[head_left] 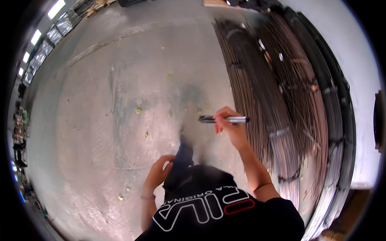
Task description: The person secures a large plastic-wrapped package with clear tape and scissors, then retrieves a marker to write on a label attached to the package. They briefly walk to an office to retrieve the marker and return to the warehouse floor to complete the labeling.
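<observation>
Marker held over concrete floor beside stacked rod bundles.
Right hand grips a black-and-silver marker horizontally, near the rods; left hand clutches dark cloth at the waist.

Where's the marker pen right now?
In the head view the marker pen is right of centre, held level in the right hand above the concrete floor, just left of the long bundles of metal rods.

No packages, labels, signs or screens show anywhere on this floor.
</observation>
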The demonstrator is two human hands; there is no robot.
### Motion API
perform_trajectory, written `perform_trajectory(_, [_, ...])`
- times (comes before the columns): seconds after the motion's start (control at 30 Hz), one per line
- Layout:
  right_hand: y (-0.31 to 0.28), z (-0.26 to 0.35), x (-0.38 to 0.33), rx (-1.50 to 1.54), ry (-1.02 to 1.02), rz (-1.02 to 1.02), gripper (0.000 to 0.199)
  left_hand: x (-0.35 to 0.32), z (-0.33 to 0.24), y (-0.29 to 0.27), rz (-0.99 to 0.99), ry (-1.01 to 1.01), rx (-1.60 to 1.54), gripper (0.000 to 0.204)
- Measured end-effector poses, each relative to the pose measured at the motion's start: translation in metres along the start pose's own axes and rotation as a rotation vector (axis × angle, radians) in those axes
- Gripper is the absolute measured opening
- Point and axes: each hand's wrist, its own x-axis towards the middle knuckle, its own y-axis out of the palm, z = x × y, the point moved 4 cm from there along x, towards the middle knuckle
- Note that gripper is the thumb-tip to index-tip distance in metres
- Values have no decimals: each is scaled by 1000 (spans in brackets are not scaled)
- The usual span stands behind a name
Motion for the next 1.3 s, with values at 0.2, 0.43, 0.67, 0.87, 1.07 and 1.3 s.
perform_trajectory(0.2, [36, -43, 231, 76, 143, 66, 9, 208, 75, -87, -120, -150, -113, 23])
perform_trajectory(0.43, [-61, -72, 449, 51, 177, -213, 17, 528, 41, -202, 69, 183, 283, 25])
perform_trajectory(0.67, [-146, -66, 649, 185, 49, -651, 18, 813, 1, -248, 300, 343, 269, 26])
perform_trajectory(0.87, [-174, -54, 910, 92, 83, -480, 17, 1002, 32, -305, 311, 173, 240, 28])
perform_trajectory(1.07, [-83, 11, 1146, 145, 105, 258, 5, 1149, 81, -380, 144, 6, 73, 27])
perform_trajectory(1.3, [-72, -6, 1427, -35, 224, 455, 12, 1408, 151, -471, 2, -194, 86, 25])
